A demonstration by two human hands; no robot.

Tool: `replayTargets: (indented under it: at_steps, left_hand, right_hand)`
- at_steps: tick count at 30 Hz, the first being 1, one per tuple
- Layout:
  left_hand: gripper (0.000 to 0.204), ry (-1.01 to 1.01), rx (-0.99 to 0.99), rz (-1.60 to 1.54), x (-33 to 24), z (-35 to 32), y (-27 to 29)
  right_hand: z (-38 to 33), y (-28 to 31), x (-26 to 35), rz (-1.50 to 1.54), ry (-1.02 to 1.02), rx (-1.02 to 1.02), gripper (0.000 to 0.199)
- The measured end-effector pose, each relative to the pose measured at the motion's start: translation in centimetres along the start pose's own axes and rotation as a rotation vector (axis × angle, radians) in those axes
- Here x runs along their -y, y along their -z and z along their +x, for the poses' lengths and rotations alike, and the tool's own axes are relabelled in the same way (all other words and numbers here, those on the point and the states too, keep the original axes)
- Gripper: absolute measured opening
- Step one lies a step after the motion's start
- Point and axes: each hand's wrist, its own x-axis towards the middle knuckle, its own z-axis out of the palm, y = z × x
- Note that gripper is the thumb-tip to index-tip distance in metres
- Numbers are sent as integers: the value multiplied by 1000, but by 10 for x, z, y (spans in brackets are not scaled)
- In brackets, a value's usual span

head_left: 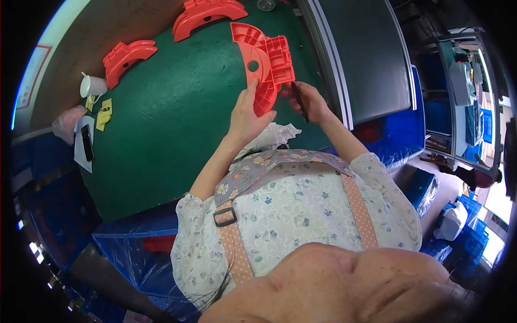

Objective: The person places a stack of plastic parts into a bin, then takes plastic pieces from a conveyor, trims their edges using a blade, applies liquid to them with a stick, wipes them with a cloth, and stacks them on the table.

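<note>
While the left grip [247,117] holds its near end, red plastic [273,63] protrudes.

The shirt [293,202] is white with blue flowers; the apron [237,185] is grey and floral, with peach polka-dot straps [360,210] and a black buckle [225,217].

Your left hand [249,117] grips the near end of a red plastic part [265,58] above the green bench [172,124]. Your right hand [312,102] holds a slim black tool [300,102], its upper end right by the part; whether they touch is unclear. Two more red pieces [209,18] lie along the bench's far edge, a white mug [93,86] sits near its far left corner, and a black phone [87,142] lies by the left edge.
</note>
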Motion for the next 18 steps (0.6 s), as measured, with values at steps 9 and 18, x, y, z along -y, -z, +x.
replayTargets:
  at_steps: [9, 18]
  left_hand:
    - [82, -82, -99, 198, -14, -14, 13]
    - [79, -196, -78, 459, -24, -28, 18]
  right_hand:
    - [-3, 64, 11, -1013, 259, -218, 26]
    - [34, -17, 70, -361, 209, 111, 37]
